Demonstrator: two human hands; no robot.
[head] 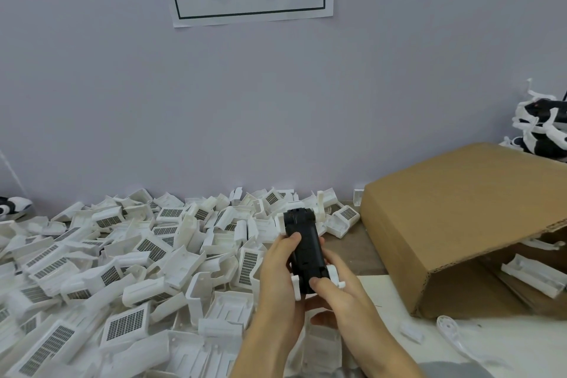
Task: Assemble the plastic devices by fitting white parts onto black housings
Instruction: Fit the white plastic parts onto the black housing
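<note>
1. I hold one black housing (303,252) in both hands, lifted over the table (383,301) near the middle of its front edge, so it is free to turn and press.
2. My left hand (280,279) wraps the housing from the left side, thumb lying on its top face. I judge this keeps the body steady against the push.
3. My right hand (340,291) grips the near end, thumb pressed on the black face just beside a white part (333,275) at the lower right corner. It looks as if I am seating that part, but whether it is fully clicked in I cannot tell.
4. The white pile (122,270) fills the left half of the table up to the back wall, within easy reach of the left hand for the next piece.
5. A cardboard box (460,209) lies tipped on the right side of the table, its mouth open toward me. Some white pieces are visible inside.
6. Finished black-and-white units (543,132) are stacked at the far right corner, behind the box, out of the work area.
</note>
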